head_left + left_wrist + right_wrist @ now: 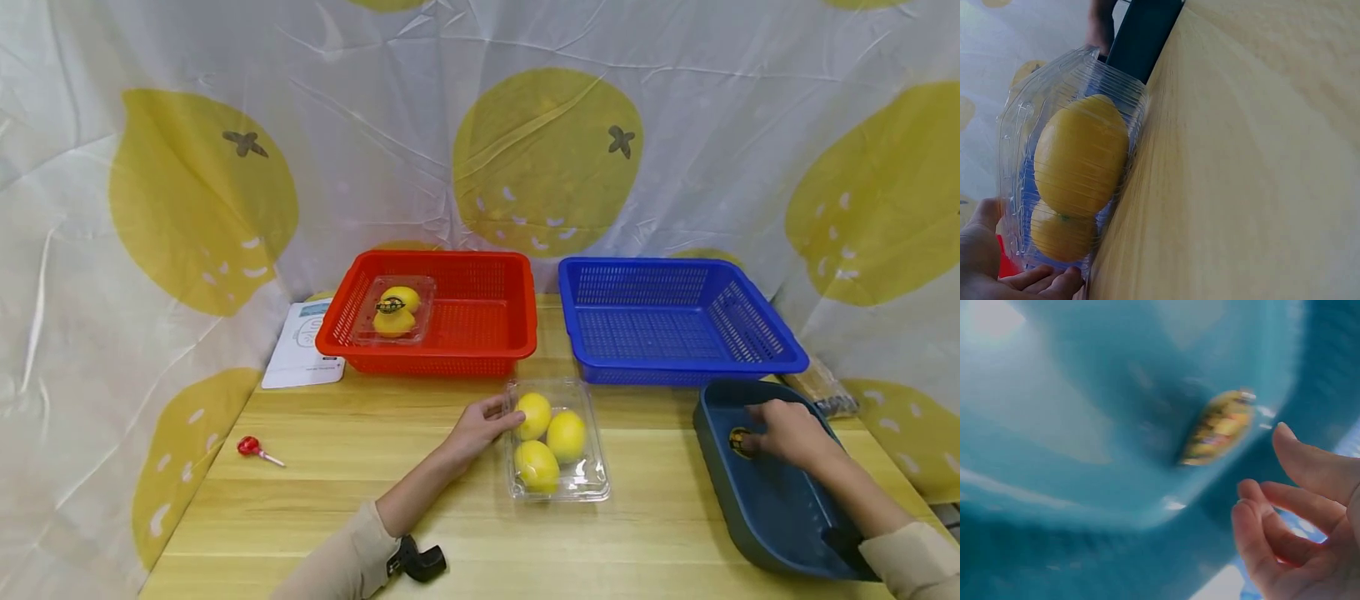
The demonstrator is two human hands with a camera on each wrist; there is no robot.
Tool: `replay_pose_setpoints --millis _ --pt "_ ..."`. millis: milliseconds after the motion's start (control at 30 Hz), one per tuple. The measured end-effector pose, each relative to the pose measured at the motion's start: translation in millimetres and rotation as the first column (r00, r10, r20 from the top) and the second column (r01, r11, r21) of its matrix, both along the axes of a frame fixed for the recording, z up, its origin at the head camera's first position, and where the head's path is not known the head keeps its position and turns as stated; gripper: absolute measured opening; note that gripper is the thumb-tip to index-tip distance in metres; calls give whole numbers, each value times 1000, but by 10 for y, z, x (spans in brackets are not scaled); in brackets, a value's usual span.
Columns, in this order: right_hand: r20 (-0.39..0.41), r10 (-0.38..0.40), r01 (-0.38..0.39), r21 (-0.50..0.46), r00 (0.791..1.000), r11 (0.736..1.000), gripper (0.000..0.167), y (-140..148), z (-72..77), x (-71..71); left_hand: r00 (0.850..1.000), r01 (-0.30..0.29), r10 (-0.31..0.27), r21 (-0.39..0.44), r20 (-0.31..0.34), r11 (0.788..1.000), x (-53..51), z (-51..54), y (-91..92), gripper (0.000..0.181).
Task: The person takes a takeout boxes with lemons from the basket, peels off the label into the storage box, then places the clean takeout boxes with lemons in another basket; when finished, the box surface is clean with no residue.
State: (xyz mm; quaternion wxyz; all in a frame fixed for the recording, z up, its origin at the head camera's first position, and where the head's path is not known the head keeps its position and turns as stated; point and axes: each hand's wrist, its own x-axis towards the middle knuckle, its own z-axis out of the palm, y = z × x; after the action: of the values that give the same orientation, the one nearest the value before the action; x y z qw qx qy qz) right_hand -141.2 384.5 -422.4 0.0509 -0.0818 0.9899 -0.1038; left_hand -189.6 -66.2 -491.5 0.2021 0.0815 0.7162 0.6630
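Right hand (791,433), thumb apart from loosely bent fingers and gripping nothing, reaches into a dark teal tub (787,512) to the right of a clear plastic clamshell (583,490) of three lemons (566,436); close by those fingers in the tub is a black-and-gold label (738,442), blurred in the right wrist view; left hand (478,430) grips the clamshell's left edge on the wooden worktop (300,500); the step appears to be fetching the label, and the next move would call for a fingertip pinch at its edge; the tub's raised wall stands between label and clamshell, so a lift over it seems needed; beyond the clamshell to the left, a red basket (427,357) holds a second clamshell (422,312) bearing a similar label; beyond it to the right sits a blue basket (693,369); well to the clamshell's left lie a red lollipop (248,446) and, farther back, a white printed sheet (288,362).
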Motion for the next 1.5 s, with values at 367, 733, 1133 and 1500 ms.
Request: replay_pose_setpoints --millis 367,733,1133,1500 --pt "-90 -64 48 -166 994 985 39 -700 384 220 1000 -15 15 27 15 1000 -24 19 -4 71" --pt "30 -71 77 -469 997 880 56 -1584 326 420 999 -13 11 50 34 999 -9 -10 -24 69" --pt "275 -77 250 -677 958 692 76 -1798 -96 91 998 -13 9 71 64 997 14 -13 2 72" --pt "402 194 226 -783 895 580 67 -1823 -346 -20 997 -28 21 91 73 995 80 -17 22 72"
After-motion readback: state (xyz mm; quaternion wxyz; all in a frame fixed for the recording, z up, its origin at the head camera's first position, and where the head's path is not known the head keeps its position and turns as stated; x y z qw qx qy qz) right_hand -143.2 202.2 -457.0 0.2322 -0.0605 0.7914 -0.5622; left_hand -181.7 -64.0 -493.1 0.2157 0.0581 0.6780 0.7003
